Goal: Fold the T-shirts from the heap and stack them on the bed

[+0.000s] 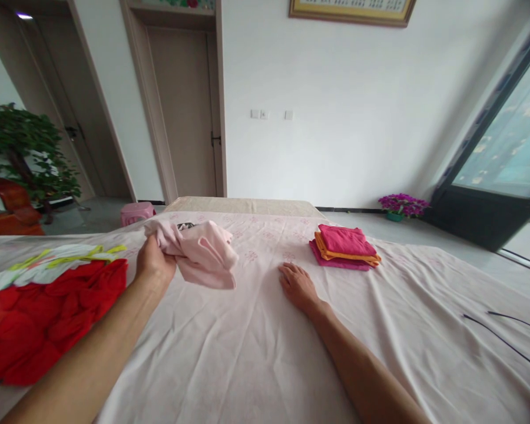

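My left hand (156, 261) is closed on a crumpled pale pink garment (207, 253), which hangs over the bed-like surface with a small dark patch showing at its top. My right hand (297, 285) lies flat on the pale pink patterned sheet (247, 341), fingers stretched forward and holding nothing. Just right of and beyond it sits a neat stack of folded clothes (344, 246) in pink, orange and magenta. Beside my left forearm is a loose heap of red clothing (48, 318), with a white and yellow garment (57, 259) behind it.
Two dark thin cords (503, 335) lie at the right on the sheet. Past the far edge are a pink stool (138, 213), purple flowers in a pot (401, 205) and a closed door (183, 112). A leafy plant (22, 147) stands at the left.
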### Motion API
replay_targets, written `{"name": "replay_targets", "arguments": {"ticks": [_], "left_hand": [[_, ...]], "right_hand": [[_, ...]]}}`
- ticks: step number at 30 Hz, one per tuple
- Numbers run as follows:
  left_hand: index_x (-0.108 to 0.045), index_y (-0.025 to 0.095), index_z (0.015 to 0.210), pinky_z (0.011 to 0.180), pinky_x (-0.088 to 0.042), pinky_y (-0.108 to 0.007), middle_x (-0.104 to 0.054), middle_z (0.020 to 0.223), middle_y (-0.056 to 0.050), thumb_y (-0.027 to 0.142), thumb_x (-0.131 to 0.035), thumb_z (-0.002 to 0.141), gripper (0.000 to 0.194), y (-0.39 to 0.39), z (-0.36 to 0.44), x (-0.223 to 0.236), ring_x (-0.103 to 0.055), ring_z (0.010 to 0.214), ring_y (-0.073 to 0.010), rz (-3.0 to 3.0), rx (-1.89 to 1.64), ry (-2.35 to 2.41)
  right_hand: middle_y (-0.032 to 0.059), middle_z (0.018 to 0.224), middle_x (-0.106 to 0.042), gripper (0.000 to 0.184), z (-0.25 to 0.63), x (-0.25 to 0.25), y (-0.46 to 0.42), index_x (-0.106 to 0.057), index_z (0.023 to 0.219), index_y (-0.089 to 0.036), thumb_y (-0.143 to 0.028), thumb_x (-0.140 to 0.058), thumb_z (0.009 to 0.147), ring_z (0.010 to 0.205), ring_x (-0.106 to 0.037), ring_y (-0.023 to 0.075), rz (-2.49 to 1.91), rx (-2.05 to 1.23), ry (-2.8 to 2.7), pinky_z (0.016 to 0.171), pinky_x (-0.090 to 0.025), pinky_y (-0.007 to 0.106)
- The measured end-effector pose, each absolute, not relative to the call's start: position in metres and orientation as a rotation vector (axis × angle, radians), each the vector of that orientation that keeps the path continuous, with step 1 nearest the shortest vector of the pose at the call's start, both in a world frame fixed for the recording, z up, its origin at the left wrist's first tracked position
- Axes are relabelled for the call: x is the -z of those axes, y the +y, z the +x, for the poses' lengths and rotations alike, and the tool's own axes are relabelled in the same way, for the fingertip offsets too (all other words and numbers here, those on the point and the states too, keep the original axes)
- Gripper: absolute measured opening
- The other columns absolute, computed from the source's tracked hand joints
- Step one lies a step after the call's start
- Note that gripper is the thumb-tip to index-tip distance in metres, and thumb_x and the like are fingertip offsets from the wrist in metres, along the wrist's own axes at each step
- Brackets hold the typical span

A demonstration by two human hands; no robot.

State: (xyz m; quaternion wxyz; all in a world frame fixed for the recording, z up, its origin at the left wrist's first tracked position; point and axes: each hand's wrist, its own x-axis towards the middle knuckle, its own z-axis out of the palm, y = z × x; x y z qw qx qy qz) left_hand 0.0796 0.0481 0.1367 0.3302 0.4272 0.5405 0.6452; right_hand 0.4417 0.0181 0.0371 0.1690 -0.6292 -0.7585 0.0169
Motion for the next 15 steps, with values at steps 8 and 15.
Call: {"name": "replay_targets", "arguments": {"ticks": [8,15], "left_hand": [[-0.063,0.022,0.105,0.077,-0.057,-0.032,-0.072,0.101,-0.005,0.025,-0.073,0.072,0.034,-0.001,0.102,-0.082,-0.07,0.082,-0.0163,0.755,-1.29,1.197],[-0.06,0.023,0.128,0.071,-0.052,-0.024,-0.072,0.114,-0.009,0.044,-0.082,0.07,0.065,-0.015,0.108,-0.076,-0.07,0.088,-0.016,0.959,-1.009,1.172]], "right_hand": [[0.0068,0.143,-0.056,0.041,0.44,-0.035,0.018,-0.062,0.133,-0.02,-0.027,-0.043,0.096,0.132,-0.048,0.022,-1.741,-0.048,-2.158,0.114,-0.03,0.034],[0.0102,0.134,-0.063,0.043,0.44,-0.037,0.015,-0.06,0.133,-0.018,-0.022,-0.048,0.092,0.124,-0.057,0.023,-1.568,-0.1,-2.191,0.109,-0.039,0.036]]}}
